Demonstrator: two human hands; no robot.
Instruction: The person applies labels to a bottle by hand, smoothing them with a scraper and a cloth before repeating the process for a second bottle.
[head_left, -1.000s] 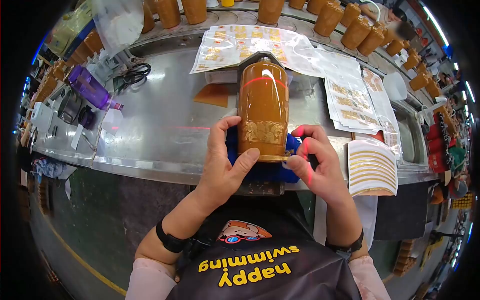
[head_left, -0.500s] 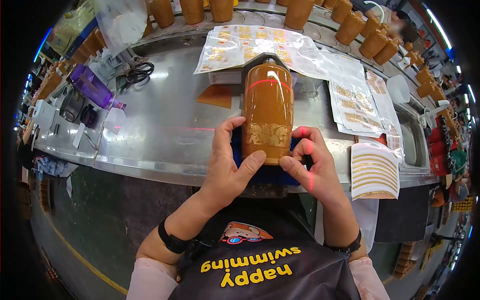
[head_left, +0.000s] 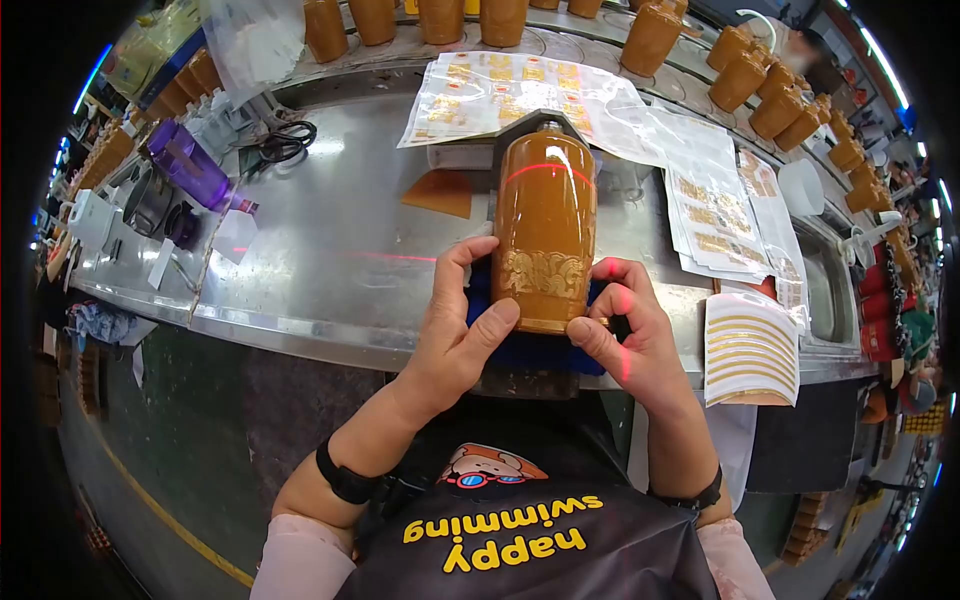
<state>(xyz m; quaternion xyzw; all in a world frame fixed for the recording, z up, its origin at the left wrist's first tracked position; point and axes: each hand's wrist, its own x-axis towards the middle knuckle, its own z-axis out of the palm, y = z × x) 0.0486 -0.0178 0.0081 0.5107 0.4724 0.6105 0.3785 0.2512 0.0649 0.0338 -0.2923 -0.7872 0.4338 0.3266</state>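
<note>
A glossy brown bottle (head_left: 545,220) with a raised gold pattern band near its base lies tilted on a dark stand (head_left: 545,122), its neck pointing away from me. A red laser line crosses its shoulder. My left hand (head_left: 455,325) is closed on the bottle's left side, thumb pressed near the base and fingers along the edge. At the lower right edge of the base, my right hand (head_left: 630,325) is closed in a pinch. The end of a thin gold strip (head_left: 608,321) shows between its thumb and bent fingers. Blue cloth (head_left: 540,355) shows below the bottle.
A sheet of curved gold strips (head_left: 752,350) lies at the right edge of the steel table (head_left: 340,220). Sheets of gold decals (head_left: 510,90) lie behind the stand. A purple bottle (head_left: 188,165) and black scissors (head_left: 287,142) are left. Brown bottles (head_left: 655,38) line the conveyor.
The view has shifted slightly, so the table and bottle appear a little further right. Brown bottles on the conveyor have moved right. Both hands keep nearly the same hold.
</note>
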